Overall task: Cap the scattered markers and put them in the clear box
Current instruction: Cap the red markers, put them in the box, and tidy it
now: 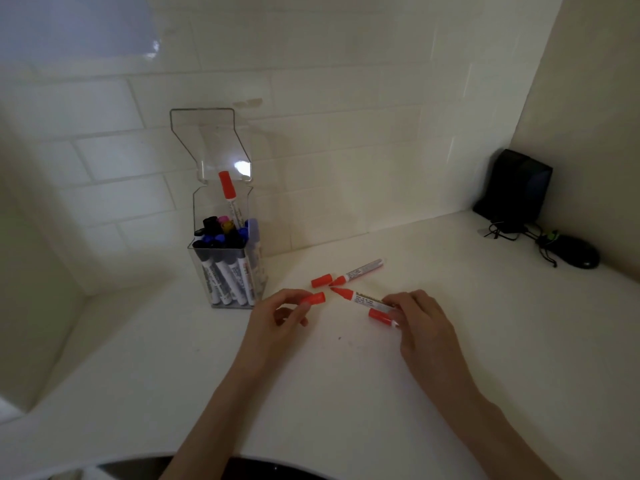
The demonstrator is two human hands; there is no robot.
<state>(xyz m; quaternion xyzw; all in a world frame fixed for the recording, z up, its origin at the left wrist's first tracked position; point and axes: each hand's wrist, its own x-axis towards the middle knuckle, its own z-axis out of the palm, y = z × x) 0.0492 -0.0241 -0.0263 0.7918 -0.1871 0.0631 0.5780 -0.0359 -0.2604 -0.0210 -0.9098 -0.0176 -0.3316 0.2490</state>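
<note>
The left hand (287, 313) pinches a red cap (314, 298) between thumb and fingertips, its open end facing three o'clock. The right hand (422, 323) grips the rear of an uncapped red marker (360, 297), whose tip points at nine o'clock toward that cap, a small gap apart. Under the same fingers lies another red piece (379, 315); the hand hides most of it, so cap or whole marker cannot be told. At twelve o'clock from the hands a second uncapped marker (362, 270) lies on the counter (346, 382), a loose cap (322, 281) just beside its tip. The clear box (227, 282), lid open, stands at ten o'clock, packed with markers whose dark colours blur together.
</note>
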